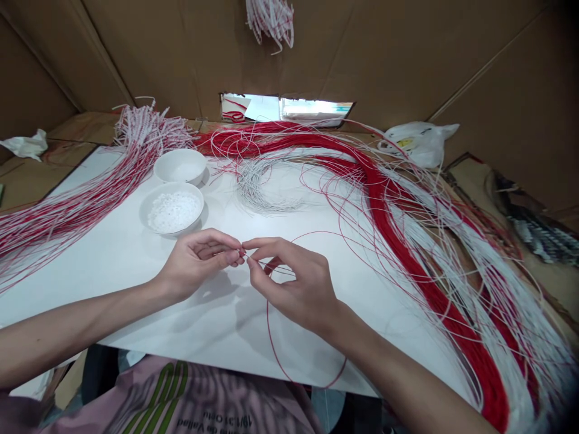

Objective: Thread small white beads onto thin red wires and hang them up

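Right now I have a thin red cord at the centre of my dial, over the white table; it is slender, smooth and loosely curved, its slack bowing down toward five o'clock. Something small and white shows at the pinch, too tiny for me to tell what it is.

My left hand comes in from eight o'clock, thumb and forefinger closed on the cord's end, the other fingers curled. My right hand, from four, pinches just beside it with thumb and forefinger tips, the palm rounded and open; the fingertips of both nearly meet.

At ten o'clock I have a bowl of small white pieces, a second white bowl just beyond. A beaded bundle trails toward nine; long red strands sweep from twelve round to four.
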